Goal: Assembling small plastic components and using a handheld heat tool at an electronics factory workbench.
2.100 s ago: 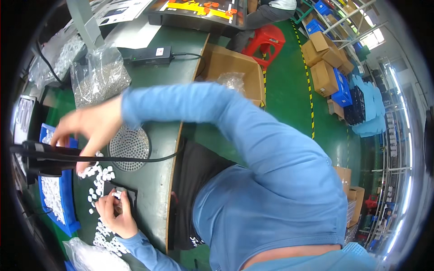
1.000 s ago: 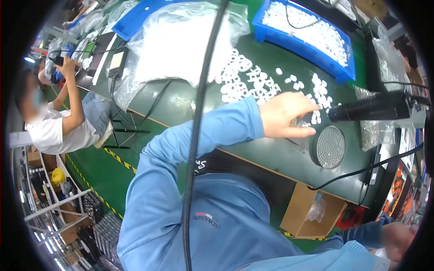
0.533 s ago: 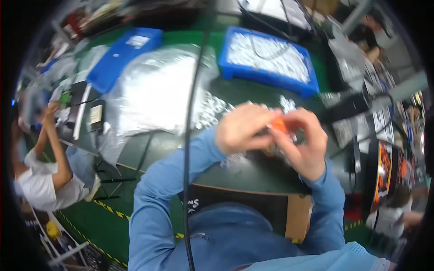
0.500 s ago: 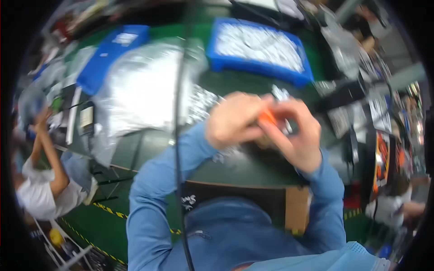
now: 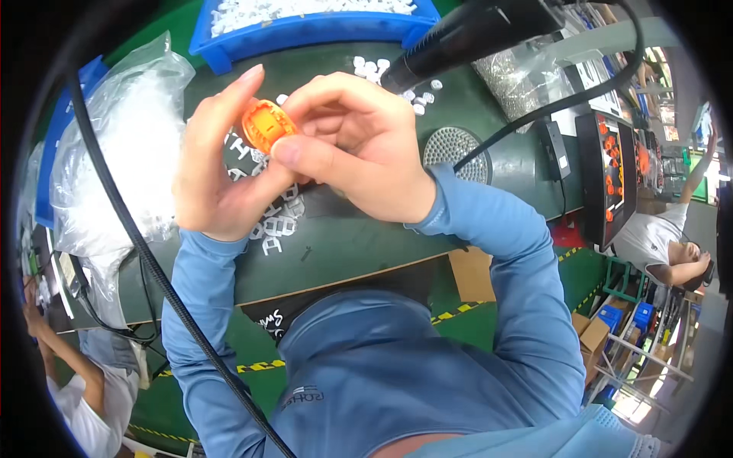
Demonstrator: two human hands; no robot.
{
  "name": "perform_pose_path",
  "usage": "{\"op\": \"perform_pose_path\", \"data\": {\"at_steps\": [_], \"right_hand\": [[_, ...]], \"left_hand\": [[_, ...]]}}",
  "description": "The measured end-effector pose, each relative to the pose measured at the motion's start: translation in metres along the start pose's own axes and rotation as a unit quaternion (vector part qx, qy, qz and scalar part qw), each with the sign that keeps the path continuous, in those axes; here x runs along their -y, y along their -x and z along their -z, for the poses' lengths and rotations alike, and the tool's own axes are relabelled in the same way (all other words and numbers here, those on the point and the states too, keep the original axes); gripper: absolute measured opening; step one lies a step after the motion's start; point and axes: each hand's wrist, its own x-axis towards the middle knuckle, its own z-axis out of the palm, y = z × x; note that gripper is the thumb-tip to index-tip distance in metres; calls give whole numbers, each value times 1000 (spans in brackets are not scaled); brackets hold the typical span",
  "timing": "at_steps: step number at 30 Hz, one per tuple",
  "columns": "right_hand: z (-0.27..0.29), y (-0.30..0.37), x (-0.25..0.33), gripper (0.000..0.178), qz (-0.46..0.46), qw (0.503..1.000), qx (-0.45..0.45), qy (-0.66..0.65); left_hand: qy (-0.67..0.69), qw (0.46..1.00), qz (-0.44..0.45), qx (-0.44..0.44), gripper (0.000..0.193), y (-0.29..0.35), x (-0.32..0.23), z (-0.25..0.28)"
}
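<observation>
An orange, cup-like plastic part (image 5: 269, 126) is tilted so that its hollow inside faces up at me. My right hand (image 5: 366, 149) pinches its right side, with the thumb on the near rim and the other fingers curled behind. Around its left side my left hand (image 5: 217, 164) is cupped, fingers pointing away and thumb beneath; the exact contact is partly hidden. Small white plastic pieces (image 5: 279, 225) lie loose on the dark green table under both hands. More white pieces (image 5: 370, 69) are scattered beyond my right hand.
A blue bin (image 5: 317, 30) of white pieces stands at the back; a clear bag (image 5: 114, 160) of white pieces lies left. A round studded disc (image 5: 456, 153), a thick black cylinder (image 5: 473, 38) and a tray (image 5: 592, 179) with orange parts are right. Black cables cross the view.
The view has shifted and sharpened. Both hands now appear farther left, and the orange part has turned so its hollow inside shows. My left fingers have straightened.
</observation>
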Motion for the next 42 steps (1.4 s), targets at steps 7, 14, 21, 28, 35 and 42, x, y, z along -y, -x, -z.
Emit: {"op": "perform_pose_path", "data": {"at_steps": [7,14,21,28,35,42], "right_hand": [[12,0,-10,28,66,993,21,99],[12,-1,-12,27,60,995,29,80],[11,0,-8,27,32,996,32,72],[13,-1,-10,28,73,988,29,134],[13,-2,-9,31,63,990,30,122],[7,-3,-13,42,122,982,-38,141]], "left_hand": [[-10,999,-31,43,61,2,10,2],[-5,999,-27,42,61,0,9,3],[-9,998,-36,47,61,0,10,3],[-2,998,-49,40,61,-2,10,2],[4,998,-44,48,56,-2,10,1],[322,853,408,41,57,-12,2,5]]}}
